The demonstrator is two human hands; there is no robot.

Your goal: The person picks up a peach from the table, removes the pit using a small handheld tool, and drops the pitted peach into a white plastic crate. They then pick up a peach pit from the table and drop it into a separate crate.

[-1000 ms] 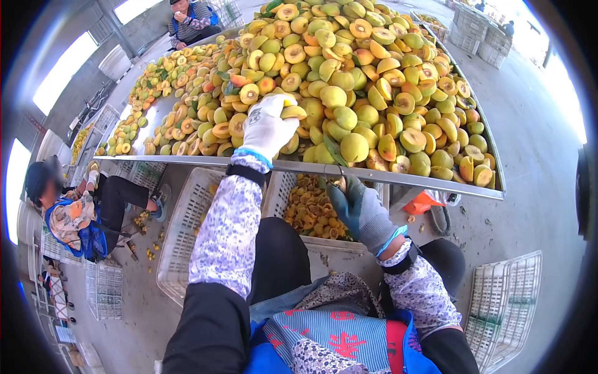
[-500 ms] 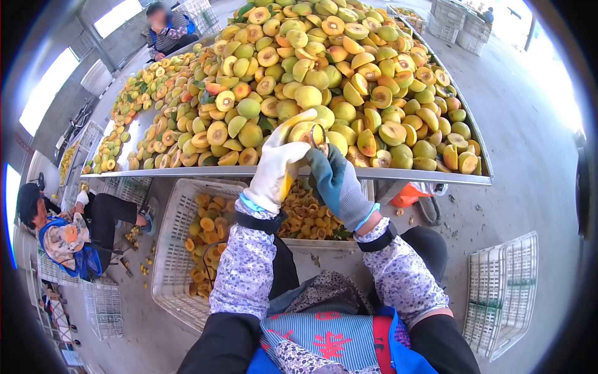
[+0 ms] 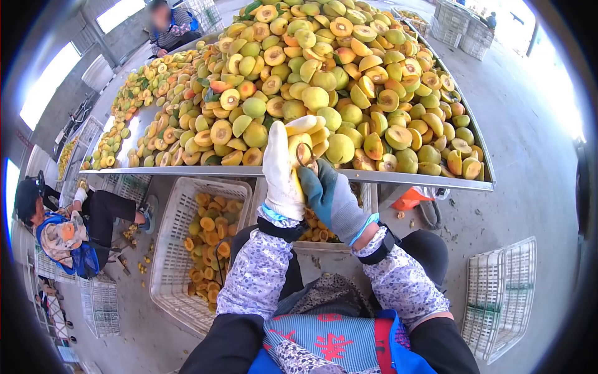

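Observation:
My left hand [image 3: 281, 171], in a white glove stained yellow, is closed around a peach half [image 3: 304, 153] just over the table's near edge. My right hand [image 3: 334, 198] wears a blue-and-grey glove and is closed on a thin metal loop tool [image 3: 298, 151]. The loop lies against the fruit's cut face; its handle is hidden in my fingers. Beyond both hands rises a big heap of halved yellow-green peaches [image 3: 315, 98], several with pits showing.
The metal table's front rim [image 3: 205, 170] runs across in front of me. Below stand a white crate [image 3: 167, 274] of peach halves and another crate [image 3: 367, 202] under my hands. An empty-looking crate [image 3: 500, 299] is at right. People sit at left [image 3: 65, 234] and far left [image 3: 171, 31].
My left hand has turned more upright, its fingers now curled over the peach half. Both hands have shifted slightly down, and the loop has moved left with my right hand.

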